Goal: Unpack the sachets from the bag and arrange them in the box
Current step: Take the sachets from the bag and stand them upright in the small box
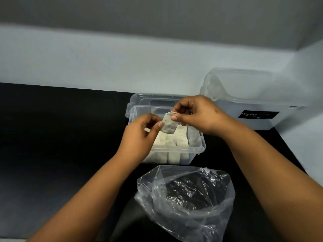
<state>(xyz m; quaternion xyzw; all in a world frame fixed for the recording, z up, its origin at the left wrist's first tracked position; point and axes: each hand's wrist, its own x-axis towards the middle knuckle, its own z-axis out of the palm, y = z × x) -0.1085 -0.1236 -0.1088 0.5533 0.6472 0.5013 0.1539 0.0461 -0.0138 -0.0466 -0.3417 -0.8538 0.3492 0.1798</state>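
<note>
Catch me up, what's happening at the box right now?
A person holds one sachet above the small clear box, left hand and right hand each pinching an edge. Rows of sachets already stand in the box. The plastic bag lies open in front and looks empty.

Your left hand [139,135] and right hand [197,113] each pinch one pale sachet [168,125] above the clear box [199,145], which holds upright sachet rows [172,140]. Near you: crumpled clear bag [188,198] on the black tabletop [61,137]. Far right: large lidded container [253,102], dark label.
</note>
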